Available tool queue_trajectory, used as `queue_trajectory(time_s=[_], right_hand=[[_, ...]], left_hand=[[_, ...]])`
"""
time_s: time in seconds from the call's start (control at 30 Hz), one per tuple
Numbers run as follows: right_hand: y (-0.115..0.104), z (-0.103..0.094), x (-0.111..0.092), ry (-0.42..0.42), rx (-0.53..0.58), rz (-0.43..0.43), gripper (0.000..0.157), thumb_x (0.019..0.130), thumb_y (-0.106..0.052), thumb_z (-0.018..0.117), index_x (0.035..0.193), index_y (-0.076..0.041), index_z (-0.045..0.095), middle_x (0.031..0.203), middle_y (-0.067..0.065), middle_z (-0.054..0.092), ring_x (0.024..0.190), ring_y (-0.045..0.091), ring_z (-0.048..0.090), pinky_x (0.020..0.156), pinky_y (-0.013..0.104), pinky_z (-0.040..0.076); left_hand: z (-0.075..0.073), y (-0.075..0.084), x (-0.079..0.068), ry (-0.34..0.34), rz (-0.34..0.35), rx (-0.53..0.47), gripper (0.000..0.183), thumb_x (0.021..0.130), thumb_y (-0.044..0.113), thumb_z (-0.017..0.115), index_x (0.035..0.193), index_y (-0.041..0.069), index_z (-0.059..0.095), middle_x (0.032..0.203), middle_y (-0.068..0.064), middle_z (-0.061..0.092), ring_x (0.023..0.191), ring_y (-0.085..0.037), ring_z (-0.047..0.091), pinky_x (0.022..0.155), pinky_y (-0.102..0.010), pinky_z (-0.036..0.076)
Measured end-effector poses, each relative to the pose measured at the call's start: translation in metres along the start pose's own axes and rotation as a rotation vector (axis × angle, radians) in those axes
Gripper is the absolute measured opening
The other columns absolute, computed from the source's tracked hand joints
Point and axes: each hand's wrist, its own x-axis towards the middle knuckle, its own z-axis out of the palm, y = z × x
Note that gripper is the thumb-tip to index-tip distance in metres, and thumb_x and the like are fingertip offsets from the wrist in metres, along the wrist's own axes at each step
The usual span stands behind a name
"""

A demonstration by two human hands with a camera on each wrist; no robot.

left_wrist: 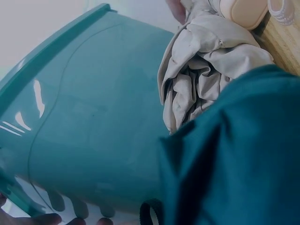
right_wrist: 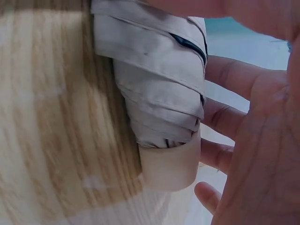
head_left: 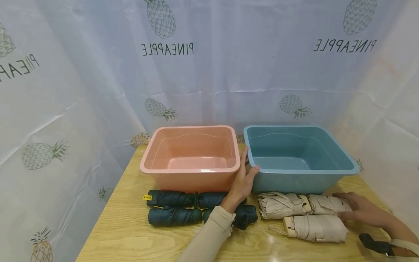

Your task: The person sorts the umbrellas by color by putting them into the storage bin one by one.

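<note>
My left hand (head_left: 242,183) is between the two bins, with its thumb at the front left corner of the blue bin's (head_left: 304,182) rim and its fingers along that side wall. The left wrist view shows fingertips (left_wrist: 49,219) near the wall. At the right, my right hand (head_left: 368,209) reaches over the end of a folded beige umbrella (head_left: 324,204). In the right wrist view, spread fingers (right_wrist: 229,117) lie alongside a wrapped beige umbrella (right_wrist: 159,89) with a pale handle. Another beige umbrella (head_left: 283,205) lies to its left, and a third beige umbrella (head_left: 319,228) in front.
A pink bin (head_left: 193,182) stands left of the blue one. In front of it lie several folded dark umbrellas (head_left: 175,217), partly behind my left forearm. Everything sits on a wooden table (head_left: 124,225). A pineapple-print curtain (head_left: 216,72) hangs behind and at both sides.
</note>
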Motion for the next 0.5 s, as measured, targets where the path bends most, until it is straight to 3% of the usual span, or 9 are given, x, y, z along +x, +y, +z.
queue_trajectory(time_s=[0.07,0.13,0.3,0.4,0.5], right_hand=[[0.001,0.0,0.001,-0.01,-0.025,-0.01,0.061,0.089,-0.023,0.076,0.136,0.01,0.055,0.127,0.034,0.058,0.108,0.014,0.058,0.074,0.059,0.051],[0.003,-0.001,0.001,-0.026,-0.032,-0.016,0.06,0.09,-0.024,0.076,0.136,0.009,0.056,0.126,0.032,0.059,0.107,0.016,0.059,0.074,0.051,0.052],[0.003,-0.008,0.003,-0.1,-0.001,-0.002,0.059,0.092,-0.025,0.074,0.137,0.009,0.055,0.124,0.025,0.059,0.099,-0.013,0.047,0.071,0.03,0.048],[0.004,-0.012,0.004,-0.172,0.08,-0.007,0.052,0.095,-0.02,0.07,0.134,0.011,0.056,0.119,0.02,0.063,0.094,-0.012,0.051,0.07,0.025,0.048],[0.003,-0.014,0.003,-0.219,0.163,-0.027,0.043,0.097,-0.015,0.067,0.13,0.012,0.058,0.114,0.007,0.066,0.091,-0.009,0.056,0.069,0.024,0.049]], left_hand=[[0.0,0.0,0.001,-0.005,-0.002,-0.014,0.076,0.099,0.041,0.049,0.165,0.038,0.011,0.168,0.0,0.026,0.151,-0.021,0.037,0.114,-0.047,0.042],[0.001,-0.001,0.002,-0.011,-0.002,-0.027,0.077,0.099,0.041,0.05,0.165,0.038,0.01,0.168,-0.001,0.027,0.15,-0.021,0.038,0.111,-0.045,0.044],[0.0,-0.001,0.002,-0.016,-0.007,-0.044,0.077,0.099,0.042,0.051,0.164,0.04,0.009,0.166,-0.004,0.029,0.146,-0.022,0.043,0.106,-0.043,0.049],[-0.001,-0.001,0.002,-0.021,-0.012,-0.052,0.078,0.099,0.043,0.051,0.164,0.041,0.009,0.165,-0.005,0.03,0.144,-0.023,0.046,0.104,-0.043,0.05],[-0.001,-0.001,0.002,-0.029,-0.012,-0.063,0.079,0.099,0.043,0.052,0.164,0.041,0.008,0.166,-0.004,0.029,0.145,-0.024,0.045,0.104,-0.042,0.05]])
